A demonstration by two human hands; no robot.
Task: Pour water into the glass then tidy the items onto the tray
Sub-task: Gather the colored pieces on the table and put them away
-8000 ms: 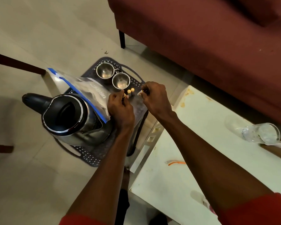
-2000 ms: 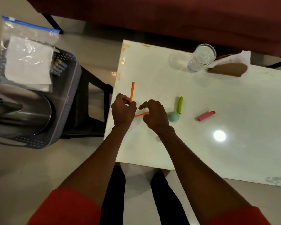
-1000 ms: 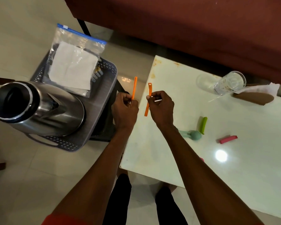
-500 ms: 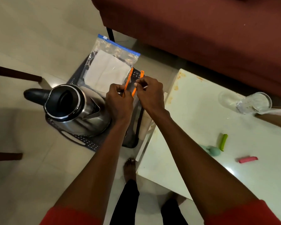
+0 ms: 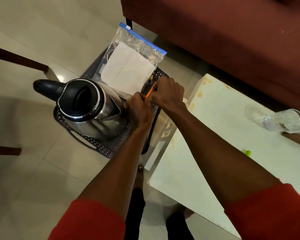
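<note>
I see pale floor tiles, then the grey tray [image 5: 100, 149] carrying the steel kettle [image 5: 92, 110] at its near end and a zip bag [image 5: 130, 66] at the far end. Left hand [image 5: 139, 110] and right hand [image 5: 170, 96] pinch orange strips [image 5: 150, 91] over the tray's right edge. The glass [image 5: 284, 119] sits at the white table's [image 5: 215, 135] far edge, below a maroon sofa [image 5: 232, 32].
</note>
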